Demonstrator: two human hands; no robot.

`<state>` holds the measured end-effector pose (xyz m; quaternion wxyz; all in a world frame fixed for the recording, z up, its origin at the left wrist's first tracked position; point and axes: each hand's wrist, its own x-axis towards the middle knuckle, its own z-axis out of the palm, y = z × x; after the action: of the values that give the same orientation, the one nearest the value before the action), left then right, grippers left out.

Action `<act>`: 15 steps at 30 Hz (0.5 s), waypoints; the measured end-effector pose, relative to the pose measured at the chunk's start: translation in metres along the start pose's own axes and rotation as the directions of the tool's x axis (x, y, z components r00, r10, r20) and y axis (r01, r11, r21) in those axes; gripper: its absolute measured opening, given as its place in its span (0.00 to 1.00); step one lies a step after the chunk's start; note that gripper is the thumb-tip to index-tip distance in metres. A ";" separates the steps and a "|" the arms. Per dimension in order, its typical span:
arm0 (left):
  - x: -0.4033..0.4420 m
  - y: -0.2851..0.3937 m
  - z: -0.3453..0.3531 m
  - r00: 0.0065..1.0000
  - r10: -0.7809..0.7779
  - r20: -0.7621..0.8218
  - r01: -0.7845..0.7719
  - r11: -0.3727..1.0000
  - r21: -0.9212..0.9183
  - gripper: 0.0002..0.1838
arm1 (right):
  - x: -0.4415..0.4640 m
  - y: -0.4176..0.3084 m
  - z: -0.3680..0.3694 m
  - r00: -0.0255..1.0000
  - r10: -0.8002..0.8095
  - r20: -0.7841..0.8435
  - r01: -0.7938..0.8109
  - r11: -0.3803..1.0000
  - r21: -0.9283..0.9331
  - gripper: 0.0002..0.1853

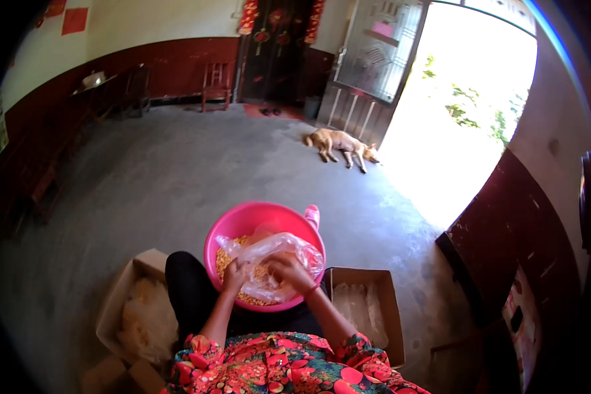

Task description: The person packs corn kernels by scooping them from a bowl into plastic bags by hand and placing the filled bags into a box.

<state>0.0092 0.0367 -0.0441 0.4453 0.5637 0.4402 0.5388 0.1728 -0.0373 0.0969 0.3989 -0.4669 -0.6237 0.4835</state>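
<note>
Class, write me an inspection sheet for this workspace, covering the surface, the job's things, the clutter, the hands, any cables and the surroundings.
Surface: grey floor; what supports the basin is hidden.
Job's things: pink basin holding yellow kernels, with a clear plastic bag in it.
Clutter: open left box and open right box, one on each side, both with plastic inside.
Hands: left hand and right hand both at the bag; exact grip unclear.
Cables: nothing seen.
Surroundings: dog lying by the open door; wooden chair at the far wall.
</note>
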 end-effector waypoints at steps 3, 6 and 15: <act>-0.009 0.042 -0.003 0.970 -0.232 0.067 0.237 0.969 -0.068 0.09 | 0.000 0.024 0.028 0.903 0.201 0.379 -0.170 0.979 -0.114 0.12; -0.006 0.022 -0.005 0.965 -0.234 0.115 0.252 0.951 -0.179 0.09 | 0.011 0.086 0.055 0.925 0.050 0.376 0.072 0.950 -0.304 0.15; -0.008 0.036 0.000 0.973 -0.061 0.223 0.068 0.997 -0.024 0.15 | 0.016 0.117 0.067 0.997 -0.052 -0.057 -0.004 0.703 -0.711 0.21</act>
<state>0.0092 0.0210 -0.0106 0.5178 0.5986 0.3970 0.4647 0.1286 -0.0263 -0.0308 0.2174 -0.5936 -0.7528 0.1835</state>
